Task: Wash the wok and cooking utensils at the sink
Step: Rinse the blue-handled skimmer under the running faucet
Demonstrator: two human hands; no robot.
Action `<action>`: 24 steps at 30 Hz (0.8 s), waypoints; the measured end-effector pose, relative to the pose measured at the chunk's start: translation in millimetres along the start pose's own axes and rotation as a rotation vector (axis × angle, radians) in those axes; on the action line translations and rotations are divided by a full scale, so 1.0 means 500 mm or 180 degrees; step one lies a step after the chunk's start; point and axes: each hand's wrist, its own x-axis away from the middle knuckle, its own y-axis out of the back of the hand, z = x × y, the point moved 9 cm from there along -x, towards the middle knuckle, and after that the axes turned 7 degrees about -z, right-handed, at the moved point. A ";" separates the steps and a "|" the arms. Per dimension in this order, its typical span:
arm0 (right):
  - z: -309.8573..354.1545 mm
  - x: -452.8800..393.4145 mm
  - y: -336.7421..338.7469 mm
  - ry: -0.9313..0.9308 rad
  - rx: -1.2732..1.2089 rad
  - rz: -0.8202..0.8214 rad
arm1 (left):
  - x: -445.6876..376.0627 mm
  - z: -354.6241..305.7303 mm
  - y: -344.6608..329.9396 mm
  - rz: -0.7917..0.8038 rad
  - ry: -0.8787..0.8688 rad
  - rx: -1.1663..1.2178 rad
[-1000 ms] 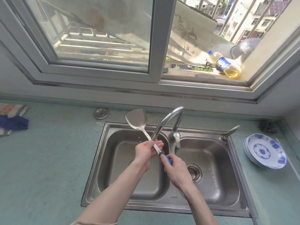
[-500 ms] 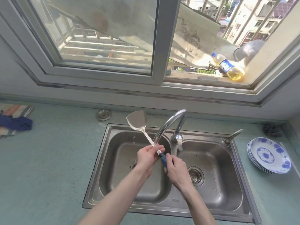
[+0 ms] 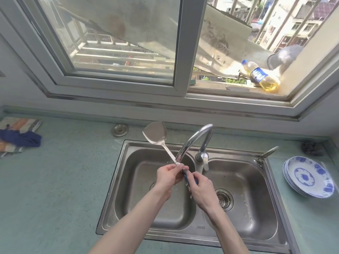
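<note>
Spatula (image 3: 156, 133): shiny silver blade, blue handle. Sink (image 3: 117, 198): dull grey steel, double basin; tap (image 3: 194, 138) bright chrome. Counter (image 3: 60, 180): pale teal-green, finely speckled. Plates (image 3: 308, 177) at 3 o'clock from the sink: white with blue floral pattern, stacked. Cloth (image 3: 20, 138) at 9 o'clock: navy blue, lying on a mat (image 3: 20, 123) striped orange, grey and white. Scrubber (image 3: 313, 148) at 2 o'clock: dark grey. Bottle (image 3: 260, 76) on the sill at 1 o'clock: yellow liquid, blue label. Window frame (image 3: 189, 46): light grey.

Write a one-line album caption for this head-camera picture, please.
Over the left basin of a double sink, the left hand and right hand grip a steel spatula beneath the faucet.
</note>
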 end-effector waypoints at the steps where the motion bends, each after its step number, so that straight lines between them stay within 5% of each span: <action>1: -0.001 0.003 0.003 0.0011 0.0004 0.0002 | -0.009 -0.010 0.001 -0.0056 -0.0004 0.0049; 5: -0.004 0.009 0.004 0.0017 -0.0060 0.0064 | -0.032 -0.050 0.009 -0.0338 -0.0093 0.0451; 11: 0.004 -0.002 -0.005 -0.0023 -0.0099 0.0019 | 0.002 0.006 -0.013 -0.0092 0.0040 0.0301; 24: -0.024 0.060 0.060 0.0060 0.0180 0.0334 | -0.085 -0.095 0.100 -0.0884 -0.0261 0.0510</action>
